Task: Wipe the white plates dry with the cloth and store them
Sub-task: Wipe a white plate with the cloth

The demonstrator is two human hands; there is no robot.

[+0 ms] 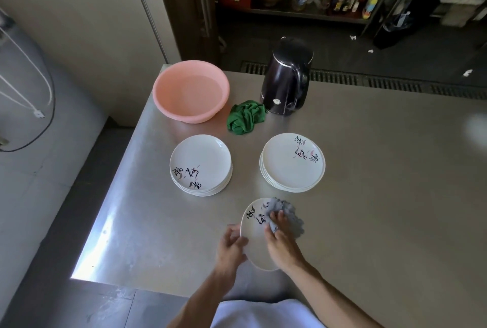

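My left hand [232, 246] grips the left rim of a white plate [254, 238] with black brush lettering, held tilted above the near part of the steel table [382, 196]. My right hand [280, 239] grips a crumpled grey cloth [286, 213] and presses it on the plate's face. Two stacks of matching white plates stand farther back: one stack on the left [200, 165], one stack on the right [292, 163].
A pink plastic basin [191, 90] sits at the table's far left corner. A dark electric kettle [287, 77] stands behind a bunched green cloth [246, 116]. The table's left edge drops to the floor. Cluttered shelves stand beyond the table.
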